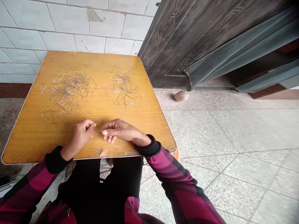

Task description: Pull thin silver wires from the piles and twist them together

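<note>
Looking down through the head view at a wooden table [35, 146] set against a tiled wall [58, 21]. Resting the left hand [79, 137] on the near part of the top, thumb and forefinger pressed together in a fine pinch, tips turned toward the other hand. Resting the right hand [121, 130] just beside it, wrist flat on the wood, thumb and forefinger likewise closed, remaining fingers curled under. Facing pinch to pinch with a small gap between, a hold suited to something hair-thin. Too fine to tell whether a strand is actually caught in either pinch. Leaving a large heap of wire strands [67, 93] farther back on the left, near the left hand, and a smaller heap [122, 90] well apart on the right, likely kept separate to stop the two from tangling. Keeping both wrists low on the wood, seemingly for steadiness. Beyond the table, only a small ball [181, 95] on the stone floor [233, 140] beside a dark door [198, 40].
</note>
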`<state>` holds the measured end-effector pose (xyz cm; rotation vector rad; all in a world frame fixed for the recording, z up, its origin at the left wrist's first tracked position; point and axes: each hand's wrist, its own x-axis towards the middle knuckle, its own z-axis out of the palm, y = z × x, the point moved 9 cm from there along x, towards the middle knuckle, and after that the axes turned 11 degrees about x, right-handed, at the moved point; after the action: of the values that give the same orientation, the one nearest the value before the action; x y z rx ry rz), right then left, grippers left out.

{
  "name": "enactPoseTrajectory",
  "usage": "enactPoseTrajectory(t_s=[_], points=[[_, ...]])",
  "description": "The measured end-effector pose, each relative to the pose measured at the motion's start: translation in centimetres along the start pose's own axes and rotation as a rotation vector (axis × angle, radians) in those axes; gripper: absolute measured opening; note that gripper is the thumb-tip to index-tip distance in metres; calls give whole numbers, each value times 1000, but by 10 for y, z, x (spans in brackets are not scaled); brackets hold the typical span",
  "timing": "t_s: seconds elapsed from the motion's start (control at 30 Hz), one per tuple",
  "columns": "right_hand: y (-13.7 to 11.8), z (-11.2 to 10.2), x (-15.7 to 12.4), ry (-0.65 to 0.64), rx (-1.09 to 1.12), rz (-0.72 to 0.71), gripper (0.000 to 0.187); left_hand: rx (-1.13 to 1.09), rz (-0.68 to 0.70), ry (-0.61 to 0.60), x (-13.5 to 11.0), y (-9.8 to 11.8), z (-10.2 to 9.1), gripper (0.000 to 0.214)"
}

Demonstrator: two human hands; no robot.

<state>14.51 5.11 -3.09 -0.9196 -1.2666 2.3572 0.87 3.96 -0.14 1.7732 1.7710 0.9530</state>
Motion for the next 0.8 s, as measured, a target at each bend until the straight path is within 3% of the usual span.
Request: enactPoseTrajectory(t_s=[0.3, 0.57, 0.8], points=[[7, 3, 2, -24, 2, 29, 41, 164, 98, 54, -2, 8, -3, 20], [12, -3, 5, -46, 23, 39, 32, -239, -96, -104, 2, -11, 9, 18], [8, -6, 9, -76, 117, 22, 38, -569, -254, -106, 1, -16, 13, 26]])
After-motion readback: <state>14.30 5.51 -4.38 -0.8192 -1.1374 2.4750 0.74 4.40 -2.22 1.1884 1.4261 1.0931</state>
